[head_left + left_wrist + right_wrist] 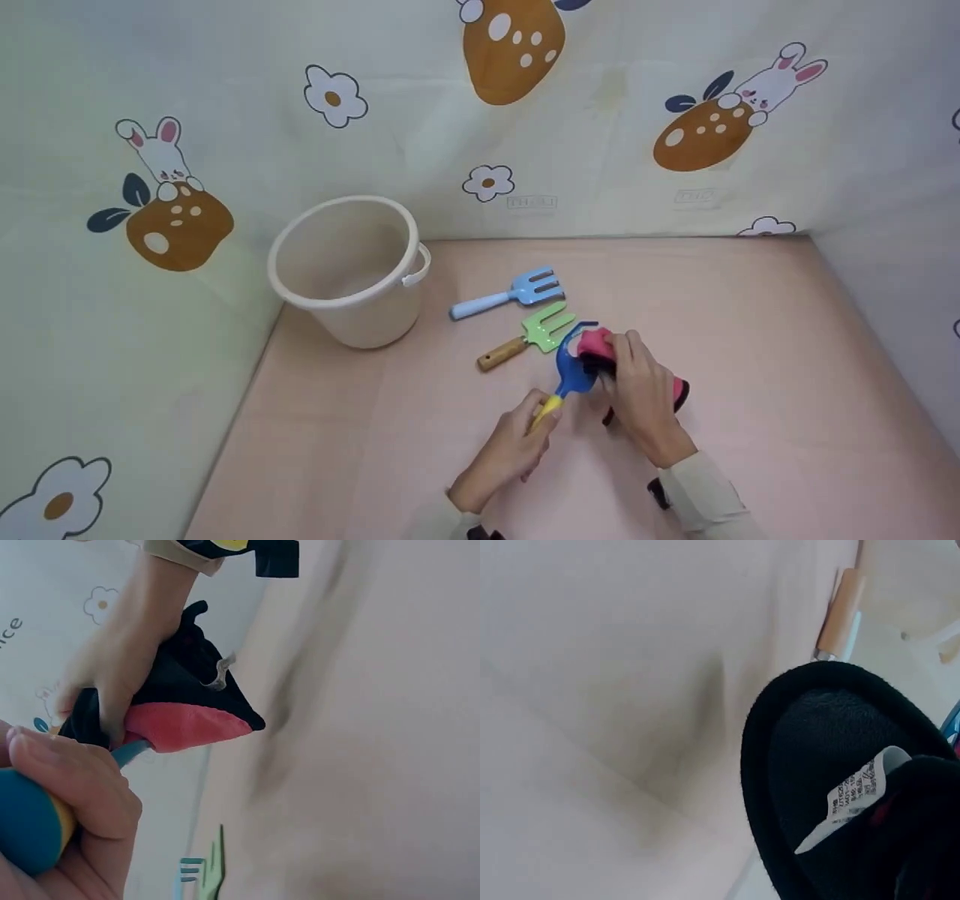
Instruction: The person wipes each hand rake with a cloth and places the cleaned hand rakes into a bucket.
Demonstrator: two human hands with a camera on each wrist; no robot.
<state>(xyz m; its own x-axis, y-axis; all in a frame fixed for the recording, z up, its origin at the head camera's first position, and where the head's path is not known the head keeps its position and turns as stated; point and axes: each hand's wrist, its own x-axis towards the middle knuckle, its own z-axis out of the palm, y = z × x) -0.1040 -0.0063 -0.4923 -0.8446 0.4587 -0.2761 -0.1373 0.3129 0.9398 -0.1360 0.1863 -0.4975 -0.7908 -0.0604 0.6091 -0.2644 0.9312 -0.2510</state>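
My left hand (pixel 517 435) grips the yellow handle of a blue garden hand tool (pixel 573 377), its blue head tilted up and away. The cloth partly hides that head, so its full shape cannot be told. My right hand (pixel 641 382) holds a pink-and-black cloth (pixel 596 343) with dark edging against the head. In the left wrist view the cloth (pixel 187 725) wraps around the blue metal, and the handle's rounded end (pixel 28 821) is blue. A white label (pixel 855 791) sticks out from the black side in the right wrist view.
Beyond my hands lie a green garden fork (pixel 544 330) with a wooden handle and a light-blue garden fork (pixel 534 288). A cream bucket (pixel 367 324) stands at the back left of the pink surface (pixel 360 450). Patterned walls (pixel 420 112) enclose the sides and back.
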